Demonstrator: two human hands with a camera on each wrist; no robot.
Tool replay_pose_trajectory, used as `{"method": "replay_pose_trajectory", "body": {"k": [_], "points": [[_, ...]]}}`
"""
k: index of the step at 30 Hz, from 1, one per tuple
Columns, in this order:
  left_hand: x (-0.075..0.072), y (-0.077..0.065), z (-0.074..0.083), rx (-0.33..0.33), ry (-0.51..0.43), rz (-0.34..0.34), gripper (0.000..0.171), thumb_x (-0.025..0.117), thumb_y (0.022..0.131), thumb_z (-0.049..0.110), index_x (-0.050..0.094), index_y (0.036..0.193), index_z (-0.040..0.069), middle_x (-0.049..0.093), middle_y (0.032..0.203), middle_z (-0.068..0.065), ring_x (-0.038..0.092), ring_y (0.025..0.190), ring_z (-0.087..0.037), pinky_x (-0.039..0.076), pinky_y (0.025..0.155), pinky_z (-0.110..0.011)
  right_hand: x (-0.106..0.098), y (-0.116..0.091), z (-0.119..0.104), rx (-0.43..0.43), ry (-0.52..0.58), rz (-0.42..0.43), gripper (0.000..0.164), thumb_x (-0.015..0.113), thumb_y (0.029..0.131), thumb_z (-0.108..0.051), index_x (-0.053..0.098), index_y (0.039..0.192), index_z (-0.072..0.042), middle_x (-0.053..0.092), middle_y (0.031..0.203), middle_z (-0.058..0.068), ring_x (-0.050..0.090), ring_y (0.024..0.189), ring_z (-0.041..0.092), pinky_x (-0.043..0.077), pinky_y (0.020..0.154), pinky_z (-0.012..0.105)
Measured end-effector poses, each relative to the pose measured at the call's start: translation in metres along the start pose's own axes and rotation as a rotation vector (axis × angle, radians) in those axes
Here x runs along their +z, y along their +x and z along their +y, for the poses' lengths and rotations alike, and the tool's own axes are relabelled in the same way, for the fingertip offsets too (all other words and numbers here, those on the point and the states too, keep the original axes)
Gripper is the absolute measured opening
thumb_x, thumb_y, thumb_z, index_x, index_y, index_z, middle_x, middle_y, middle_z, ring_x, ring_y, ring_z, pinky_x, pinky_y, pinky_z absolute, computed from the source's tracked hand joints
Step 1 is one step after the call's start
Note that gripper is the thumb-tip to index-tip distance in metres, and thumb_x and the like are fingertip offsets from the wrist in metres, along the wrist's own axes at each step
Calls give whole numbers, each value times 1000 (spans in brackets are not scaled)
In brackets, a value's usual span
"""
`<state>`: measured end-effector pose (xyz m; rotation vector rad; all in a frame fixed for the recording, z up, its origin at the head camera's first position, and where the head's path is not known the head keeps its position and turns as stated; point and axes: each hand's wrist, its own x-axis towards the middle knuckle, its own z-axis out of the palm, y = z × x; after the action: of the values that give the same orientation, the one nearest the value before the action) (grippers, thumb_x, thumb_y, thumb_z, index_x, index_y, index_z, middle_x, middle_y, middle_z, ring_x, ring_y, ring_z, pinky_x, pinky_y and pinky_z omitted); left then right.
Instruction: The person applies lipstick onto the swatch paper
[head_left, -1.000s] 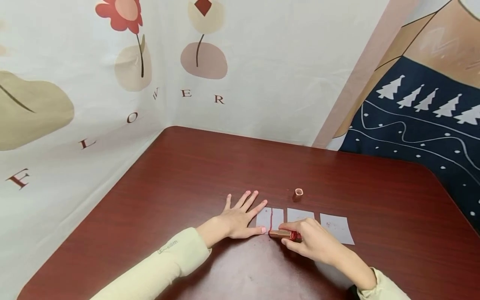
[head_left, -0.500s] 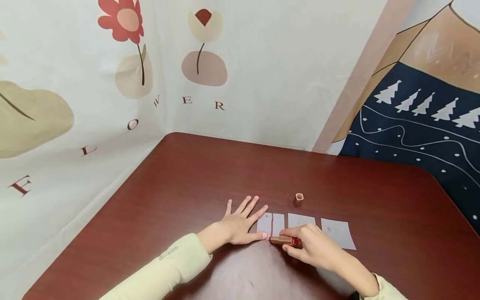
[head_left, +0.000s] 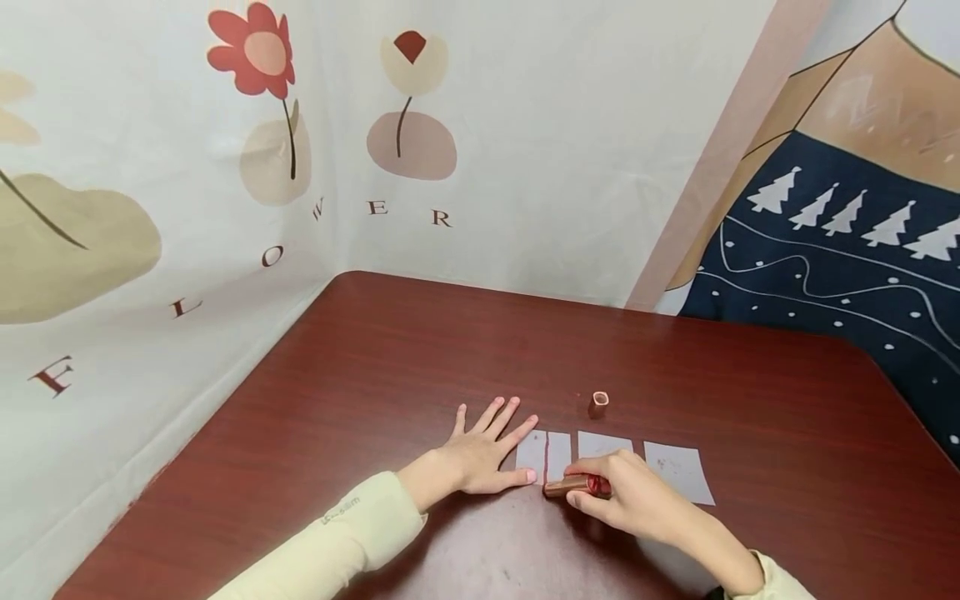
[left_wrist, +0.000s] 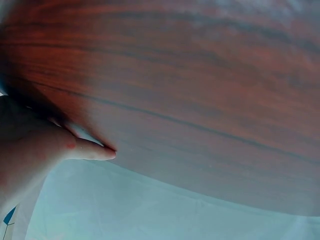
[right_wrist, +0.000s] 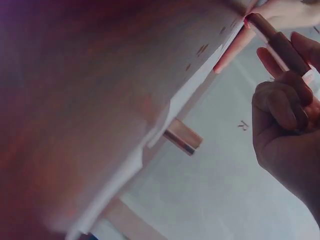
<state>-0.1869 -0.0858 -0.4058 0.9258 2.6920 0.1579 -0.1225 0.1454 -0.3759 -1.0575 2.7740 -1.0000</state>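
My right hand (head_left: 637, 493) pinches a rose-gold lipstick (head_left: 566, 486) between thumb and fingers. Its red tip is at the near end of a red line (head_left: 547, 458) running down the leftmost white paper (head_left: 531, 450). In the right wrist view the lipstick (right_wrist: 287, 52) slants, its tip close at the paper. My left hand (head_left: 480, 458) lies flat on the table with fingers spread, its thumb and index fingertip at that paper's left side. Only part of the left hand (left_wrist: 75, 150) shows in the left wrist view, over the wood.
The lipstick cap (head_left: 598, 406) stands on the dark red table (head_left: 420, 350), beyond the papers. To the right lie a middle paper (head_left: 603, 442), partly hidden by the right hand, and a right paper (head_left: 678, 471) with faint reddish smudges. Printed cloth (head_left: 540, 167) borders the table's far side.
The head view has tilted up slightly, so the whole scene sits lower. The lipstick has slid a little toward the paper's near edge; the left hand stays in place.
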Motion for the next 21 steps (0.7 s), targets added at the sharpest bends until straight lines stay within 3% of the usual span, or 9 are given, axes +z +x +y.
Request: {"method": "replay_pose_trajectory", "body": {"k": [5,10,21], "points": [[-1,-1,2,-4,7,3,77,32,86,71,12,150,33,0,156,-1,-1,141,-20,2,102,-63,-7,-5,0,29,36,71,10,67,86,-21,69,95,-16,49,59,-23,35,50,-8,30,44,15],[-5,-2,3,-16,21,-8,77,31,86,71,10,150,33,0,156,0,-1,141,-20,3,103,-62,-24,-11,0,84,97,73,19,64,89,-25,68,103,-13,53,61,-16,35,50,-5,32,44,16],[-8,-5,8,16,43,-2,75,34,89,67,13,151,29,5,156,-5,4,141,-24,8,102,-64,-62,-42,8,174,-49,173,23,65,88,-24,66,106,-9,48,63,-18,39,54,-1,34,47,18]]}}
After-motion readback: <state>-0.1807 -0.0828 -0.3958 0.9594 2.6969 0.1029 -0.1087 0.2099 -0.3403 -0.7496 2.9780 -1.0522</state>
